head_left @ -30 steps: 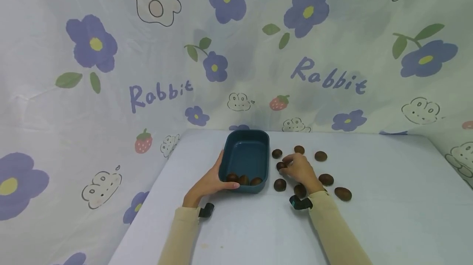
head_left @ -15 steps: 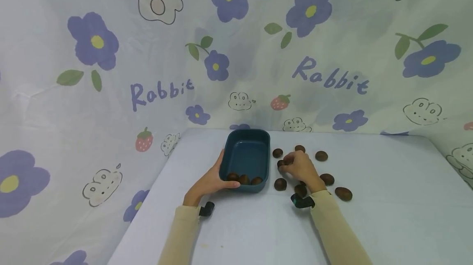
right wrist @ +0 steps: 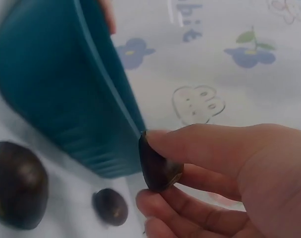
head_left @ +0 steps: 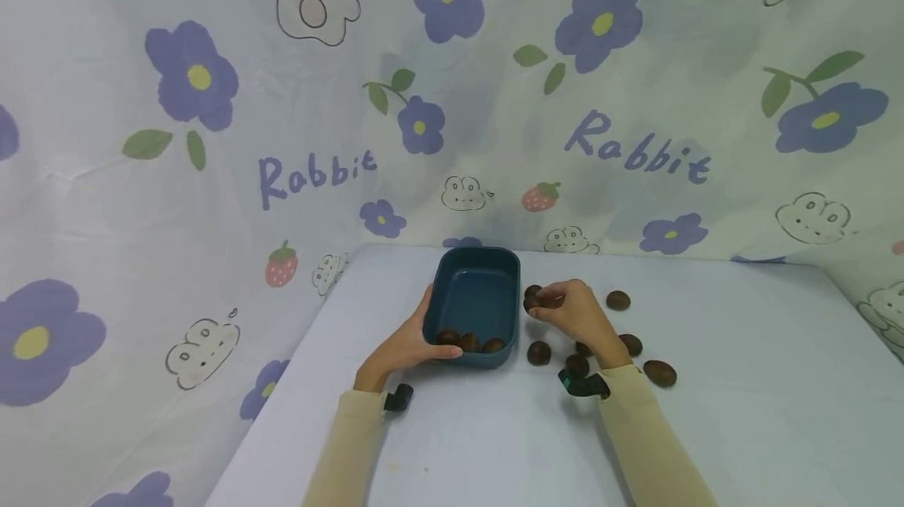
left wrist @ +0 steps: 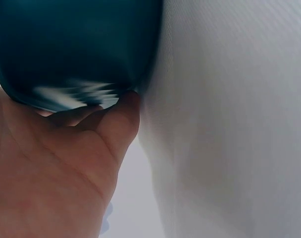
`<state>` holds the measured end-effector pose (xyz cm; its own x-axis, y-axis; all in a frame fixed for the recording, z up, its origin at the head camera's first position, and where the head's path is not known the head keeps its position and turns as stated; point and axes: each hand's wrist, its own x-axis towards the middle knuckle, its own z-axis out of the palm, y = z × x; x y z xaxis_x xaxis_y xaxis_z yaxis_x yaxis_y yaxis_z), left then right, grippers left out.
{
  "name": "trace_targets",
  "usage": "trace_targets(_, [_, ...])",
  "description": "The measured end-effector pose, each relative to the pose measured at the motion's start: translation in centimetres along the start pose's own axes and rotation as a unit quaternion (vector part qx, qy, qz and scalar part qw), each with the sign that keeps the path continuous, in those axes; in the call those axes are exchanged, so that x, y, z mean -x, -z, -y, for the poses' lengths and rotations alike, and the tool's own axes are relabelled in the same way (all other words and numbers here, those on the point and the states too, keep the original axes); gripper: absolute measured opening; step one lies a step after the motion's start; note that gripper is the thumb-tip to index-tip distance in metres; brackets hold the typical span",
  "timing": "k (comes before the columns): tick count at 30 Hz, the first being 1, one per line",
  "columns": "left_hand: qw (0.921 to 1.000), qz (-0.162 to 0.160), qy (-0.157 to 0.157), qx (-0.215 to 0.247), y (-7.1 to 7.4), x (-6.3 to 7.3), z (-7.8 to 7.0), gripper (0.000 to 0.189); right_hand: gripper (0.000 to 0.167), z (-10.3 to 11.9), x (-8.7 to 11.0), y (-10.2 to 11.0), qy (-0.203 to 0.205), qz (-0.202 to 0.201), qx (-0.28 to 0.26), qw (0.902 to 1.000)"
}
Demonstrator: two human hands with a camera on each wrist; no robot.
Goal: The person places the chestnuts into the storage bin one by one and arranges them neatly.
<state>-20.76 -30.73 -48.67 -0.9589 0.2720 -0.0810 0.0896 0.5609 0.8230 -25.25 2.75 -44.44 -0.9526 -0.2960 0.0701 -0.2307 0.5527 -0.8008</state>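
A dark teal rectangular container [head_left: 475, 295] stands on the table, with a few brown chestnuts [head_left: 470, 343] gathered at its near end. My left hand [head_left: 404, 346] grips it by the near left corner, thumb along the near rim and the other fingers against the left wall. To the right of the container, my right hand [head_left: 582, 317] pinches a chestnut [right wrist: 160, 166] between thumb and fingers, raised close to the container's wall in the right wrist view. Another chestnut [head_left: 533, 289] lies just behind the held one, partly hidden in the head view.
Several loose chestnuts lie right of the container, including one [head_left: 539, 353] near its wall, one [head_left: 577, 366] by the right wrist and outer ones [head_left: 617, 300] further right. A white cloth covers the table [head_left: 741, 381]; a printed curtain [head_left: 494, 99] hangs behind and at the left.
My right hand has lifted the chestnut off its spot and moved it slightly up and back. The left hand keeps its grip on the container. The head view has shifted slightly.
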Motion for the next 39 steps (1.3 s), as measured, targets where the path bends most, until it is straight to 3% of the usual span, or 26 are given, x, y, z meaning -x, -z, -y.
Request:
trace_targets(11, [1.0, -0.005, 0.0, -0.008, 0.0, 0.2, -0.3, 0.14, 0.037, 3.1, 0.2, -0.2, 0.039, 0.014, -0.039, 0.9984])
trace_targets(19, [0.9999, -0.008, 0.003, 0.008, 0.0, 0.4, -0.2, 0.139, 0.041, 5.1, -0.9, -1.3, 0.028, 0.014, -0.045, 0.9985])
trace_targets(26, [0.9994, -0.005, -0.031, 0.017, -0.2, -0.1, 0.0, 0.131, 0.038, 5.7, -1.7, -3.1, 0.054, 0.017, -0.04, 0.9976])
trace_targets(39, [0.9997, 0.005, -0.022, 0.011, -0.1, -0.2, -0.1, 0.131, 0.031, 6.2, -3.0, -6.2, 0.073, 0.02, -0.03, 0.9967])
